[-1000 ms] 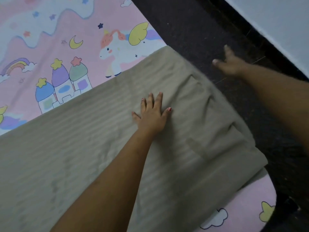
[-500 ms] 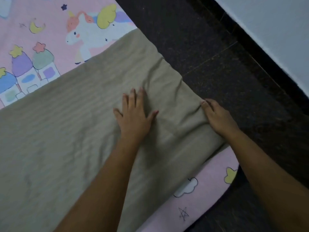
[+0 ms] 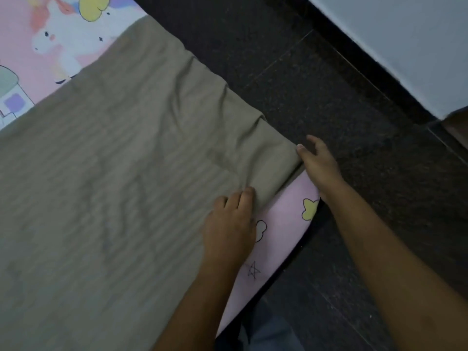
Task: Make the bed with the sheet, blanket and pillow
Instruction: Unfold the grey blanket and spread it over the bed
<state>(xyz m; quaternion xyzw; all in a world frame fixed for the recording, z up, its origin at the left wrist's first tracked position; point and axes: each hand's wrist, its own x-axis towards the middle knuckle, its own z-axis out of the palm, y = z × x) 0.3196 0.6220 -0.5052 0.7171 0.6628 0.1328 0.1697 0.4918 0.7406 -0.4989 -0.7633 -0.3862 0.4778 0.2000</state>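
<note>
Within the last second both hands have closed in on the same corner of the olive striped blanket (image 3: 126, 173). The left hand (image 3: 229, 224), which lay flat out in the middle of the cloth, has drawn back to the blanket's near edge. It rests there now with its fingers bent, though whether they pinch the cloth or only press it cannot be told. The right hand (image 3: 317, 163) was out over the dark floor (image 3: 329, 84) a second ago. It has come in to the corner itself, thumb touching the cloth and fingers loose, gripping nothing that shows. The blanket lies spread over the pink unicorn sheet (image 3: 286, 216), its far side reaching the bed's edge by the floor, and a strip of sheet is left bare along the near side. Creases remain beside the corner, running in from the floor side. I judge that smoothing the middle is done and the work has moved on to squaring this corner — a pull or tuck looks likely next. No pillow is in view, so that part seems still to come.
</note>
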